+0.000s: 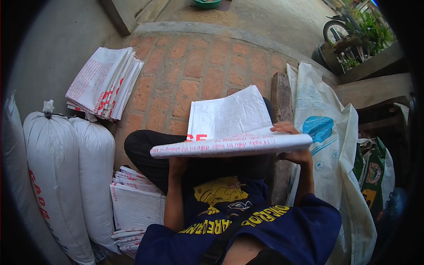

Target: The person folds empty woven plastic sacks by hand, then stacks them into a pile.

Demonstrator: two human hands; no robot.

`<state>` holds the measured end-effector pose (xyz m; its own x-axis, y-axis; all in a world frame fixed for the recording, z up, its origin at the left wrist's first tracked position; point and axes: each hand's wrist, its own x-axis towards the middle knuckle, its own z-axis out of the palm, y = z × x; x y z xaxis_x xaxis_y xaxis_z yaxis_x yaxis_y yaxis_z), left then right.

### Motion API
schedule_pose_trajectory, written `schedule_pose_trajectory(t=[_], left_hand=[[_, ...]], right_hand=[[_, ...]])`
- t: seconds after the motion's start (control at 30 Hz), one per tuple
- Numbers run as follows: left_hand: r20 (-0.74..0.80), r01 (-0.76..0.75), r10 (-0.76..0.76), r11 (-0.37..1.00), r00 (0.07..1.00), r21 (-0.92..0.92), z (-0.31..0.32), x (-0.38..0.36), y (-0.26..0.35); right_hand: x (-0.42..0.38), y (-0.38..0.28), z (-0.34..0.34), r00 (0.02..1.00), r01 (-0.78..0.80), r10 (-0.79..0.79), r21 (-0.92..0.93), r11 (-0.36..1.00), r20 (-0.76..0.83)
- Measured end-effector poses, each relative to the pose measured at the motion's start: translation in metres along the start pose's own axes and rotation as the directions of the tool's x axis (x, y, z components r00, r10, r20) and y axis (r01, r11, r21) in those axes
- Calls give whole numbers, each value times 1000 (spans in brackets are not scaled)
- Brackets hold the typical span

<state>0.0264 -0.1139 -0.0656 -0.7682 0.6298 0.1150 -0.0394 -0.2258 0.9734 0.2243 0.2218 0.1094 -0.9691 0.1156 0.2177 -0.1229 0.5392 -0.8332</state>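
While both hands, left hand (176, 162) and right hand (293, 143), grip the folded sack (229, 132), it may slip if the uneven fold shifts.

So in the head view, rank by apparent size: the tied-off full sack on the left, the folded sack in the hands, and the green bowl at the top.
1. Full sack
2. Folded sack, comparable in area and nearer the camera, so unsure
3. Green bowl, smallest, farthest and cropped
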Motion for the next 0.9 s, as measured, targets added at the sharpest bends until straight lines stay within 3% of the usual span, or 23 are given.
schedule_pose_trajectory(t=[0.03, 0.07, 0.1, 0.13, 0.17, 0.23, 0.27, 0.37, 0.43, 0.5, 0.53, 0.6, 0.63, 0.7, 0.77, 0.8, 0.83, 0.87, 0.9], left_hand=[[-113, 129, -121, 990, 986, 65, 0, -5, -1], [-147, 111, -133, 982, 980, -153, 5, -2, 0], [-139, 126, -153, 975, 978, -186, 6, -1, 3], [-157, 240, -229, 969, 961, 57, 10, 7, 16], [-199, 343, -293, 891, 935, 297, 13, 16, 31], [-254, 297, -201, 851, 946, 433, 26, 25, 39], [-347, 388, -217, 726, 912, 568, 35, 27, 43], [-277, 268, -55, 485, 959, 833, 55, 24, 34], [-245, 260, -92, 215, 965, 941, 78, 23, 41], [-117, 114, 81, 33, 990, 993, 80, 23, 39], [-118, 115, 83, 35, 990, 993, 75, 24, 32], [-127, 121, 12, 228, 992, 966, 59, 31, 17], [-124, 118, 14, 228, 992, 966, 55, 38, 20], [-226, 357, -322, 445, 919, 821, 45, 57, 29], [-174, 297, -289, 466, 941, 833, 18, 67, -7], [-141, 442, -448, 692, 883, 570, 9, 76, -14], [-45, 569, -575, 790, 817, 229, 4, 86, -16], [117, 666, -664, 745, 739, 20, 9, 95, 13], [98, 663, -660, 749, 745, 11, 10, 99, 15]], right_hand=[[-13, 15, 7, 976, -216, 217, 63, 974, 4], [-33, 42, 15, 915, -402, 404, 77, 913, -12], [-46, 68, 21, 819, -569, 574, 95, 817, -23], [-44, 79, 27, 881, -471, 468, -34, 881, -72], [-22, 53, 30, 838, -545, 545, 7, 838, -7], [-14, 44, 42, 794, -584, 592, 99, 806, -138], [-16, 52, 45, 794, -582, 591, 101, 807, -142], [-20, 64, 52, 787, -573, 584, 113, 812, -201], [-18, 56, 47, 642, -757, 754, -264, 597, -137], [-21, 57, 49, 608, -781, 776, -300, 547, -167], [-25, 60, 50, 614, -782, 762, -293, 550, -207], [-28, 63, 48, 618, -783, 745, -283, 554, -253], [-27, 63, 47, 589, -800, 764, -319, 508, -262], [-28, 69, 47, 564, -812, 780, -353, 465, -272], [-32, 86, 45, 534, -831, 827, -289, 475, -174], [-27, 82, 43, 540, -827, 823, -290, 481, -173], [-22, 75, 41, 546, -816, 822, -326, 478, -160], [-16, 70, 39, 553, -801, 821, -363, 476, -143], [-14, 71, 37, 566, -789, 815, -373, 489, -128]])
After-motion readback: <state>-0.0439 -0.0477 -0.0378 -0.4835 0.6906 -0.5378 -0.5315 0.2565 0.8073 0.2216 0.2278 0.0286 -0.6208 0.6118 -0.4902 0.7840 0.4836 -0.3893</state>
